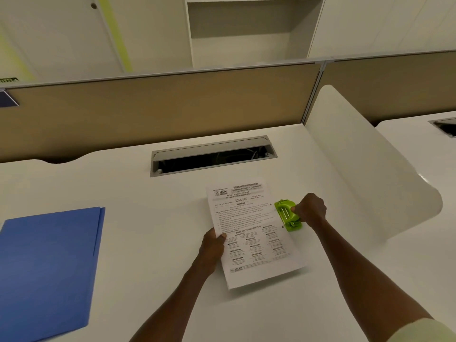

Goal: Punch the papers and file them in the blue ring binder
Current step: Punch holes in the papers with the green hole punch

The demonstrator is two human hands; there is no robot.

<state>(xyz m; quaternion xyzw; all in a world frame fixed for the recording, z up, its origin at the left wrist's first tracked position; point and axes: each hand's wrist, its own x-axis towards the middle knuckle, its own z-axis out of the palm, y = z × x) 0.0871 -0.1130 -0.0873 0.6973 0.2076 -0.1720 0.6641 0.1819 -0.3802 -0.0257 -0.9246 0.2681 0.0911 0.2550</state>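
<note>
Left hand point(214, 245) pinches the papers' point(251, 233) left edge to keep them square while the right hand point(309, 209) clamps the green punch point(287, 214) on their right edge, blue binder point(49, 262) waiting shut at the table's point(148, 193) left.

Printed paper sheet point(251, 230) — glossy green plastic punch point(287, 214), smooth white desk point(123, 188)

We count two hands: the left hand point(214, 243) and the right hand point(311, 209). We count one green hole punch point(287, 215) and one blue binder point(49, 265). We see one sheaf of printed papers point(251, 233), though we cannot tell how many sheets it holds. We make out two punched holes near its right edge. We count one cable slot point(213, 156) in this bench point(148, 243), and one more on the neighbouring bench.
</note>
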